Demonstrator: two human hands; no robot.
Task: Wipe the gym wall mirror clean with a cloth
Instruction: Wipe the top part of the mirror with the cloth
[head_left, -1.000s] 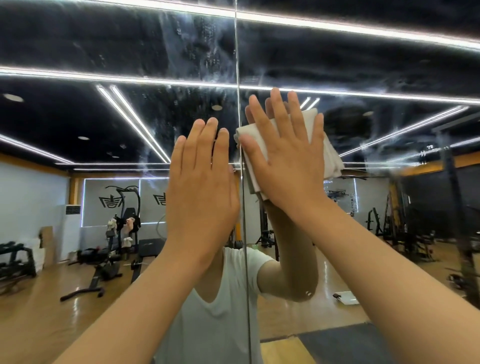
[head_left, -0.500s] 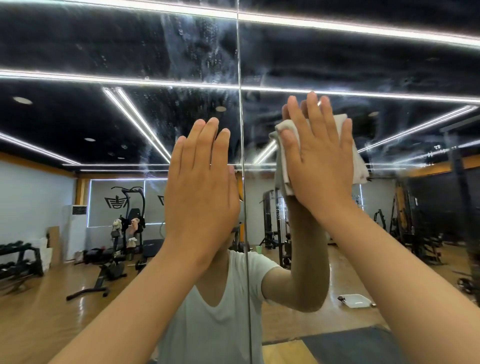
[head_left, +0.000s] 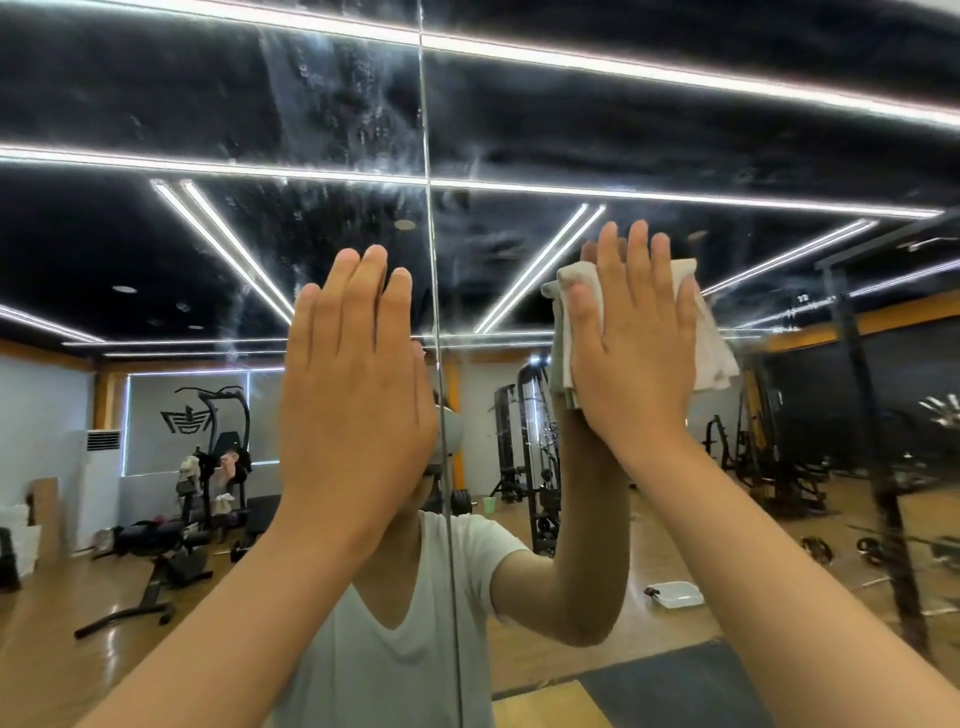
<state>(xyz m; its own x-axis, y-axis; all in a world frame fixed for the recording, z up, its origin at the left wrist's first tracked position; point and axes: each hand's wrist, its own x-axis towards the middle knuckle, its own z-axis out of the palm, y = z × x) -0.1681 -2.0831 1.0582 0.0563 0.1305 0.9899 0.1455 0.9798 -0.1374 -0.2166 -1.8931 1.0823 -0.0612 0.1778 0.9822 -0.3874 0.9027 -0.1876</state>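
The cloth (head_left: 714, 348) is a pale, off-white rag, soft and creased. It is folded into a thick pad with loose layered edges that stick out past the palm on both sides. It lies flat against the mirror (head_left: 675, 130), right of centre and at about mid-height in the view. The right hand (head_left: 631, 353) presses it there with straight, slightly spread fingers that point upward, not curled round it.

The left hand (head_left: 353, 395) is open too, with its fingers straight and close together and its palm toward the glass. It is just left of the seam (head_left: 427, 156), a thin vertical joint between two mirror panels. Whether this palm touches the glass cannot be told.

The glass is smooth and glossy. Above both hands, on either side of the seam, it carries cloudy streaks (head_left: 332, 98) and small droplets. Wide bare glass runs above and to the right of the cloth.

Reflected in the mirror are bright light strips (head_left: 234, 244) on a dark ceiling, black gym machines (head_left: 530, 457), a wooden floor (head_left: 649, 545) and a white tray (head_left: 678, 594) lying on it.
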